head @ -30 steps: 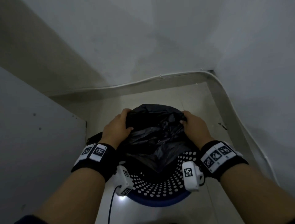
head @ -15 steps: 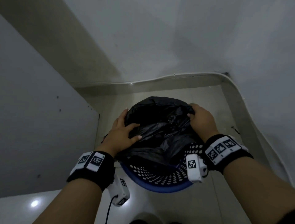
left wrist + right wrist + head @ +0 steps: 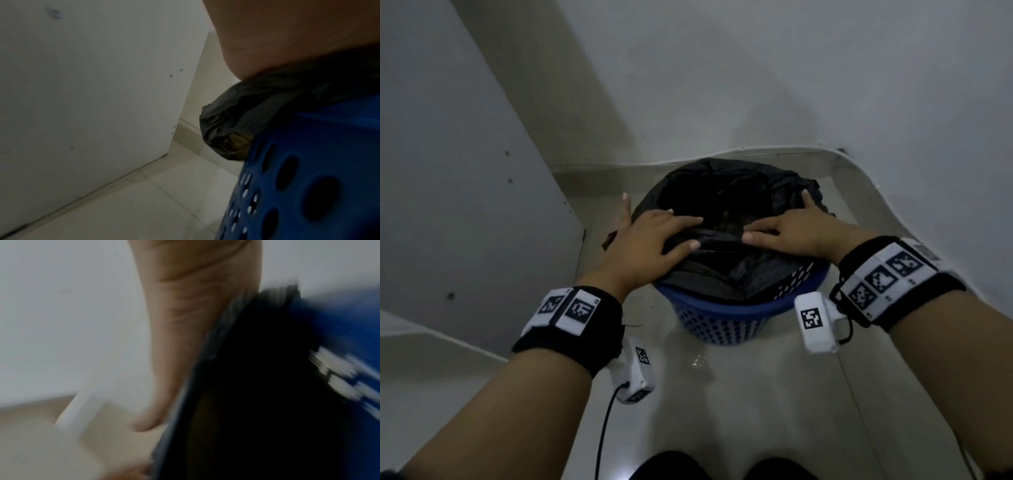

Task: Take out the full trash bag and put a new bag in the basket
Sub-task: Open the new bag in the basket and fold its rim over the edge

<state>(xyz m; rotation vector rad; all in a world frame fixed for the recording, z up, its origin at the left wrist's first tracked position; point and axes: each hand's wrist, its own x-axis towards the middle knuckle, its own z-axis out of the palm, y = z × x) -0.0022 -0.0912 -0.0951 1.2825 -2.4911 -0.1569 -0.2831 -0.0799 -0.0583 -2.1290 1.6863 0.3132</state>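
Pressing flat, both spread hands, left hand (image 3: 650,245) and right hand (image 3: 796,233), rest on the black trash bag (image 3: 726,192) lining the blue perforated basket (image 3: 722,318) on the floor; whether this is the full or new bag is unclear.

Head downward; wrists close beside basket (image 3: 722,318)

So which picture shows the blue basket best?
The head view: the blue basket shows whole on the floor, with its rim, its holes and the black bag in it. The left wrist view shows only a close piece of its holed wall. The right wrist view shows a blurred blue patch.
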